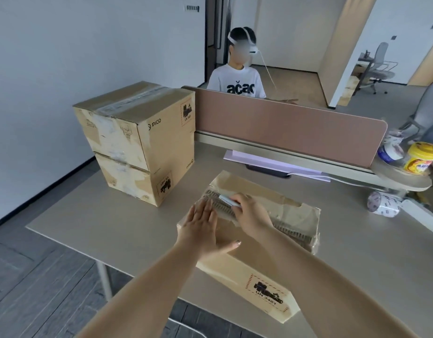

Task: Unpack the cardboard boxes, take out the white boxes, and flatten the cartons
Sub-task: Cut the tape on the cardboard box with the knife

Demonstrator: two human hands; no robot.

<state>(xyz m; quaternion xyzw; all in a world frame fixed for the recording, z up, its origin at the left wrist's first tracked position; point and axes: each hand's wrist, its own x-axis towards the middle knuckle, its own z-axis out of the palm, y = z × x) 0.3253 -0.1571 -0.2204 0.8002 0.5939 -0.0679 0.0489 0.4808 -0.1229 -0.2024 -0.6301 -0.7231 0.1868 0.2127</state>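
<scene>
**Hands on a torn carton at an office worktop**

Dark grey plank floor [39,276] and a pale wall lie far left of the low brown cardboard carton [264,284], which sits at the near edge of the grey-beige worktop [100,215]. Behind and left of that carton stand two stacked brown cardboard boxes [139,142], the upper one taped shut. On the carton's top the left hand [200,230] presses flat, its grip apart. Just beside it the right hand [252,213] has its grip clamped on a slim white tool [228,200] at the torn seam. Behind the carton runs a pinkish-brown divider panel [283,128], with a seated person in a white T-shirt [237,80] beyond. Right of the carton are a patterned roll [383,203] and a yellow-lidded jar [421,156].
</scene>
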